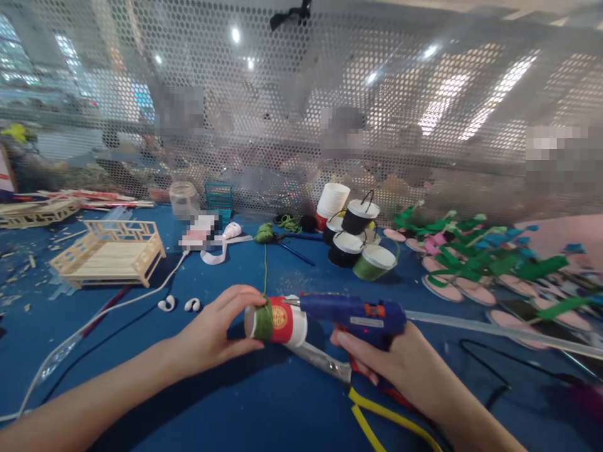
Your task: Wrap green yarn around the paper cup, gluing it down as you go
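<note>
My left hand (235, 329) is closed around the base end of a red paper cup (281, 320) lying on its side. Green yarn (264, 323) is wound about that end, and a strand runs back to a green yarn ball (264, 233). In my right hand (381, 358) is a blue hot glue gun (353, 314), its nozzle at the cup's red side beside the yarn. A clear glue stick (471, 326) sticks out of the gun's rear. Under the cup and gun lie pliers or scissors with yellow handles (391, 411), partly hidden.
Yarn-covered small buckets (374, 262) and a stack of white paper cups (333, 199) stand at the back. A wooden model bed (108, 254), a white cable (117, 306) and earbuds (166, 304) are on the left. Green paper plants on pink discs (443, 287) crowd the right. Perforated mesh (264, 94) rises behind.
</note>
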Action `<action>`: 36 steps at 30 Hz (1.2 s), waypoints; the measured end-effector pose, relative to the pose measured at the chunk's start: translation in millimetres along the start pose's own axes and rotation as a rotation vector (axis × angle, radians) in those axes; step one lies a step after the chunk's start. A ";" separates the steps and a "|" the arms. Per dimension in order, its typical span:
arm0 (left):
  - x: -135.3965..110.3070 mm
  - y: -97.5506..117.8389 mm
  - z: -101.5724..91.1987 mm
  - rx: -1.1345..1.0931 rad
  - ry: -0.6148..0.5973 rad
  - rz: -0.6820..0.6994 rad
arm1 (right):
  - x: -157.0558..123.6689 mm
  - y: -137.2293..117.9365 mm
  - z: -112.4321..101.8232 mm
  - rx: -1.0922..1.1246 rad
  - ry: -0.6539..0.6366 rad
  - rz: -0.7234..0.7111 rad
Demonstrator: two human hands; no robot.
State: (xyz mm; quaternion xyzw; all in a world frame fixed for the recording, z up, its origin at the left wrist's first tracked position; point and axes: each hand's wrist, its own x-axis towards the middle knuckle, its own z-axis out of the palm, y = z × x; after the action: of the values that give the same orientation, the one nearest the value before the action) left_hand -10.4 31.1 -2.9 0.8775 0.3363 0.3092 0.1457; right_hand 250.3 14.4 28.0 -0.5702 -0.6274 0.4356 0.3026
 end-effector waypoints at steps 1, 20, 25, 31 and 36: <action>0.2 -0.7 1.0 0.000 -0.003 0.006 | -1.2 0.3 2.3 -0.034 0.023 -0.032; 0.4 1.1 8.1 -0.012 -0.005 0.038 | -15.3 21.3 1.3 -0.837 0.041 -0.707; 1.2 1.1 7.9 -0.027 0.009 0.013 | -20.2 36.1 -0.9 -1.067 0.096 -0.905; 1.6 1.2 8.0 -0.050 -0.001 -0.023 | -22.8 35.1 0.3 -1.082 0.094 -0.868; 1.5 0.2 8.2 -0.056 0.004 -0.025 | -23.1 28.0 1.7 -1.147 0.060 -0.873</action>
State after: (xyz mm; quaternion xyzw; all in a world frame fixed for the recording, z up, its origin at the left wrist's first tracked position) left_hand -4.3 31.7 -8.4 0.8683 0.3386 0.3185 0.1733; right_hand 265.3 -9.3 5.0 -0.3484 -0.9193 -0.1391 0.1192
